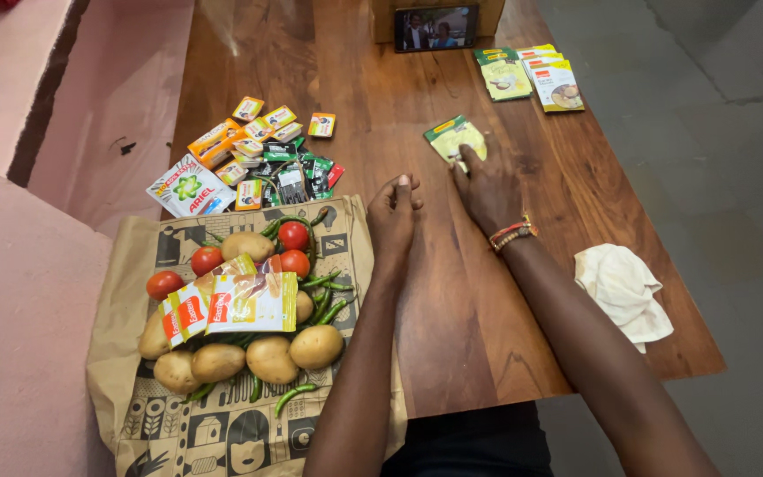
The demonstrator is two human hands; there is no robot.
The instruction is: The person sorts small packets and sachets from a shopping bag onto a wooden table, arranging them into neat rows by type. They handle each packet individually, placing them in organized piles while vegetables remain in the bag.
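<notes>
My right hand (pixel 487 187) lies flat on the wooden table (pixel 452 300), its fingertips resting on a small green and yellow packet (pixel 452 135). A red and orange thread band circles that wrist. My left hand (pixel 393 215) rests on the table just left of it, fingers curled into a loose fist with nothing visible inside. To the left of that hand, a printed brown paper bag (pixel 178 424) lies flat, with potatoes (pixel 271 358), tomatoes (pixel 293 235), green chillies (pixel 320 283) and yellow and red sachets (pixel 231 305) on top.
A heap of small sachets and packets (pixel 267 155) lies beyond the bag. More green and yellow packets (pixel 532 75) sit at the far right, near a phone (pixel 435 27) propped against a box. A white cloth (pixel 624 287) lies near the right edge. A pink bench is at left.
</notes>
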